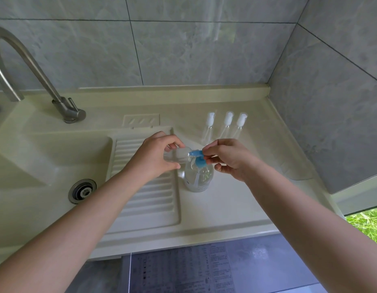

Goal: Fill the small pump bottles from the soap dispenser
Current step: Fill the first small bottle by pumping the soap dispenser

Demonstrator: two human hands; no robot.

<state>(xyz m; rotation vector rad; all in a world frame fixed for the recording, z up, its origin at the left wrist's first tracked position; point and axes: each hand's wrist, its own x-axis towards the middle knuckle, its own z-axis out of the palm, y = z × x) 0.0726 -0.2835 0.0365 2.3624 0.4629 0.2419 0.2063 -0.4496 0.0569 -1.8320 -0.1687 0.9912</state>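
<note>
Three small pump bottles (226, 126) lie side by side on the desk (236, 208), behind the soap dispenser (197, 176), which stands just right of the ribbed drainboard (149, 197). Her left hand (157, 156) grips a fourth small bottle (177, 155), tipped sideways against the dispenser's blue nozzle (196, 153). Her right hand (229, 158) pinches that nozzle between fingertips.
</note>
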